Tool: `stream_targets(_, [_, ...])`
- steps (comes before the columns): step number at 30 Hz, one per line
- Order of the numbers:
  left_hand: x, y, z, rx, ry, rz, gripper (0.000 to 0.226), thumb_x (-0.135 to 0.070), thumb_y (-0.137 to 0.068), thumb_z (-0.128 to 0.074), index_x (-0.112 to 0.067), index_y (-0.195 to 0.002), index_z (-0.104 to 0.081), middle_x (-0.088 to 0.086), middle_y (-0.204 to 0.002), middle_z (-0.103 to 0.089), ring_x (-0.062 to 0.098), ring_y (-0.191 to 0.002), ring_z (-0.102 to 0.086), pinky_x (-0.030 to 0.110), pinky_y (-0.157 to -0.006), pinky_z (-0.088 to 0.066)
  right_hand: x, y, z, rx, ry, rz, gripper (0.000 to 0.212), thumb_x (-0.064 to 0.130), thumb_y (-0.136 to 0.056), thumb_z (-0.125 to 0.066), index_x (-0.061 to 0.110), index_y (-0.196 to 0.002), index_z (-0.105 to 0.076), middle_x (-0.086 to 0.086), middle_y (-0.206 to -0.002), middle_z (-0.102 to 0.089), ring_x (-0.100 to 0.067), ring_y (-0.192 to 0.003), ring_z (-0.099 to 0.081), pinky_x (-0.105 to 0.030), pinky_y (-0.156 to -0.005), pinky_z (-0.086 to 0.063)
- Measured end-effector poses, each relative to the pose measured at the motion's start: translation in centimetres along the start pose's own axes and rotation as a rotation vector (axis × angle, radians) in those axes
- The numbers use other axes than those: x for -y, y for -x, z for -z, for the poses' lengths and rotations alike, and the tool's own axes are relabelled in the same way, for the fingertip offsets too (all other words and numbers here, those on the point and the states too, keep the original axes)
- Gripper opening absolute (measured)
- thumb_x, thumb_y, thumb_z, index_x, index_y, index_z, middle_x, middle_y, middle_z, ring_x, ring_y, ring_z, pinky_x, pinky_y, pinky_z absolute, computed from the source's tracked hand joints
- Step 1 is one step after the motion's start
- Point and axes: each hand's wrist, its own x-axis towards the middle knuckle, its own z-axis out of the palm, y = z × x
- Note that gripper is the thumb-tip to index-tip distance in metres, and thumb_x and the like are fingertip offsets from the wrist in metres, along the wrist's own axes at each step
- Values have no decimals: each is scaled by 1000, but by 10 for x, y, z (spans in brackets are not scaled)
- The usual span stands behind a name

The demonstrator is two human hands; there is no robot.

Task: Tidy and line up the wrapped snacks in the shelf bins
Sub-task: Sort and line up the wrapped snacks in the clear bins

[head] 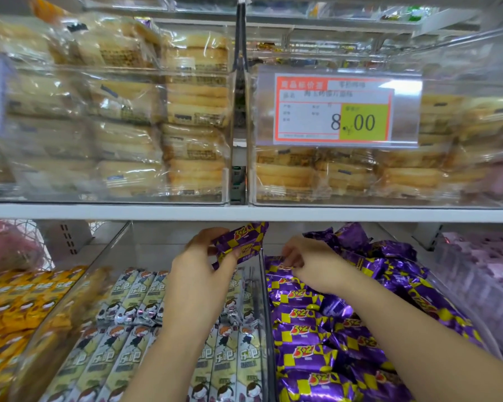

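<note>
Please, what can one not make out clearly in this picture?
Head view only:
- Small print on the price tag: blurred; only 8.00 reads.
- Pink packs, right edge: blurred, cut off.
- Whether the right hand pinches a purple pack: fingers blurred.
- White stick packs: partly hidden by the left hand and forearm.

- price tag [347, 110] hanging in a clear sleeve, showing 8.00 on yellow-green
- white shelf board [244, 212] running just below the price tag
- dark upright post [240, 39] standing left of the price tag
- slotted white upright [67, 237] showing far below-left of the price tag
</note>
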Motion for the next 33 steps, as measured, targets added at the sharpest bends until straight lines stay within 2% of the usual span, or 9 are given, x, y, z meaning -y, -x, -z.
stream_targets(3, [0, 1, -3, 10, 12, -2, 22, -30, -86, -66, -32, -107, -59, -15, -89, -65, -5, -76, -56, 10, -60, -39, 0, 3, 0, 73, -17, 58, 43, -9, -91, -41, 12, -128, -49, -1, -126, -58, -18, -115, -54, -21, -78, -46])
stream_targets(7, [-1, 1, -2, 15, 19, 2, 21, -29, -87, -65, -32, -106, -59, -22, -83, -59, -10, -72, -53, 1, -56, -36, -16, 1, 17, -148, -26, -27, 43, -1, -92, -48, 15, -132, -49, 1, -128, -57, -18, -116, -54, -25, -92, -44])
stream_targets(13, [-2, 2, -1, 20, 12, -10, 18, -30, -88, -64, -35, -103, -56, -25, -78, -56, -12, -68, -50, 3, -55, -34, -29, 4, 12, -136, 336, -88, 55, 22, -86, -64, 22, -136, -41, 2, -130, -55, -22, -113, -53, -33, -87, -49])
stream_targets(16, [-3, 2, -1, 22, 11, -11, 18, -29, -87, -64, -37, -101, -55, -24, -78, -58, -10, -68, -52, 3, -53, -36, -29, 3, 11, -122, 342, -60, 56, 18, -85, -65, 22, -135, -41, 2, -132, -53, -22, -115, -52, -34, -86, -50])
stream_targets(22, [0, 1, -1, 17, 23, -3, 20, -29, -87, -65, -34, -104, -57, -17, -87, -63, -8, -76, -54, 6, -59, -37, -24, -2, 11, -69, 181, -106, 59, 6, -83, -63, 14, -137, -42, -7, -127, -54, -23, -109, -55, -29, -80, -49])
stream_targets(24, [1, 2, -1, 19, 25, 0, 23, -29, -86, -66, -33, -107, -58, -14, -91, -65, -3, -78, -57, 19, -64, -43, -23, -3, 11, -52, 231, -127, 46, 14, -84, -66, 8, -127, -51, -10, -120, -58, -25, -105, -57, -31, -83, -51])
stream_targets(27, [0, 2, -2, 20, 31, 1, 23, -30, -85, -66, -34, -106, -58, -13, -92, -66, -1, -77, -59, 20, -63, -43, -22, -2, 11, -52, 267, -151, 36, 20, -83, -66, 1, -114, -61, -13, -110, -65, -26, -100, -61, -34, -84, -53])
stream_targets(30, [-1, 2, -2, 23, 32, -7, 21, -29, -86, -66, -35, -103, -56, -15, -90, -65, -4, -76, -57, 11, -60, -39, -19, 4, 18, -172, 165, -119, 31, 17, -81, -65, 8, -110, -65, -3, -108, -67, -19, -99, -62, -32, -85, -52])
stream_targets(33, [-3, 2, -1, 29, 44, -11, 19, -30, -86, -65, -35, -103, -56, -17, -89, -64, -5, -75, -55, 7, -60, -36, -10, 23, 19, -434, 149, 3, 35, 18, -78, -66, 21, -113, -64, 2, -105, -65, -18, -100, -60, -30, -78, -51])
